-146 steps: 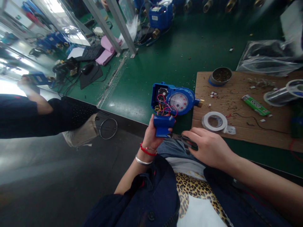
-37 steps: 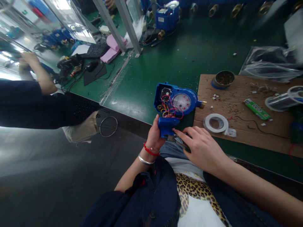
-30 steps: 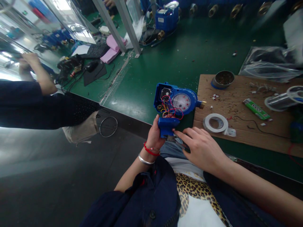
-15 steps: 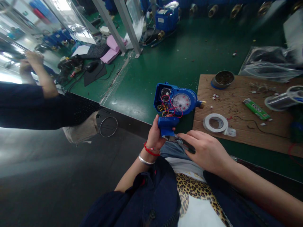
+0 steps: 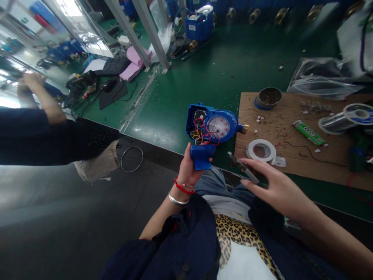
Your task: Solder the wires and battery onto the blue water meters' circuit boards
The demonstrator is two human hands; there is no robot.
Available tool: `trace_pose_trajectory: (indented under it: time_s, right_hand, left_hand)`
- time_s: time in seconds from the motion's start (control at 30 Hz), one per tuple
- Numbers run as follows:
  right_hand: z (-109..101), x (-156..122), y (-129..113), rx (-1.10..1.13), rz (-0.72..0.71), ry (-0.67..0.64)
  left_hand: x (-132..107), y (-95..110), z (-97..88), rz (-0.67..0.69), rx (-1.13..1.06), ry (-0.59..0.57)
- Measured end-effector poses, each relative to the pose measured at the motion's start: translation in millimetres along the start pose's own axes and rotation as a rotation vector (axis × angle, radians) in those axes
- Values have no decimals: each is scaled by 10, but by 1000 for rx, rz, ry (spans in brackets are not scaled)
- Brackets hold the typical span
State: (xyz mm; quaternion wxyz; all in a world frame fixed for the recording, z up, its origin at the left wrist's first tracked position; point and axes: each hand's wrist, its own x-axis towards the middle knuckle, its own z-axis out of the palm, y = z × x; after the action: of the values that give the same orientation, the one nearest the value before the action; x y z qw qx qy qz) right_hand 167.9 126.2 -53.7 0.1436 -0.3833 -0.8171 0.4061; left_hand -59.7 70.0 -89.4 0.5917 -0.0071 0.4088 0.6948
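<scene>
My left hand (image 5: 189, 170) is closed around a blue plastic cover (image 5: 202, 157), held just in front of the bench edge. Right behind it on the bench lies a blue water meter (image 5: 220, 126) with a round dial and an opened box full of red, yellow and black wires (image 5: 201, 134). In my right hand (image 5: 271, 188) is a metal hand tool (image 5: 244, 168), blurred, that looks like pliers or cutters. Its tip points left toward the cover but is apart from it.
A cardboard sheet (image 5: 243, 149) on the right carries a white tape roll (image 5: 261, 151), a round tin (image 5: 268, 98), a green battery-like pack (image 5: 309, 133) and a solder wire spool (image 5: 335, 120). More blue meters (image 5: 199, 25) line the back. A co-worker's arm (image 5: 46, 101) is at left.
My right hand has moved the metal tool away from the blue cover, to the right. My left hand still holds the cover in about the same place.
</scene>
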Motion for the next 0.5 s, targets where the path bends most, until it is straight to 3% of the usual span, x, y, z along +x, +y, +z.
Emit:
trace_pose_trajectory:
  time_s: [0.17, 0.5]
  right_hand:
    - [263, 12, -35, -377, -201, -15]
    - [243, 135, -100, -468, -231, -115]
  left_hand:
    - [1, 2, -1, -17, 7, -3]
    - [6, -4, -10, -25, -16, -7]
